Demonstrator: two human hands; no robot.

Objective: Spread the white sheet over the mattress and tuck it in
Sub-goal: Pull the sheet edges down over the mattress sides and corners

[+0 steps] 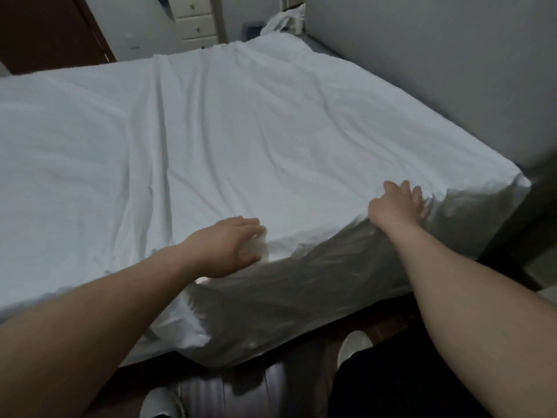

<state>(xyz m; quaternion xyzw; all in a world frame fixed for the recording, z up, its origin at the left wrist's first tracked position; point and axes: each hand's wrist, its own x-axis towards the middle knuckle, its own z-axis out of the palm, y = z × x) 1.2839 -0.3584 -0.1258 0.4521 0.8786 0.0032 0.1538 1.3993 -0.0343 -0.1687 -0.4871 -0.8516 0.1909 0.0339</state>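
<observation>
The white sheet (pixel 229 137) lies spread over the whole mattress, with long creases running front to back. Its near edge hangs down over the mattress side (pixel 301 300), loose and rumpled. My left hand (pixel 229 245) is at the near edge with its fingers curled round a small bunch of the sheet. My right hand (pixel 398 206) rests flat on the sheet with straight, spread fingers, close to the near right corner of the bed. The mattress itself is hidden under the sheet.
A grey wall (pixel 437 70) runs along the bed's right side. A cream chest of drawers (pixel 197 25) and a heap of white cloth (pixel 283 21) stand beyond the far end. A dark door (pixel 51 31) is at far left. My feet in light shoes (pixel 352 348) stand on dark floor.
</observation>
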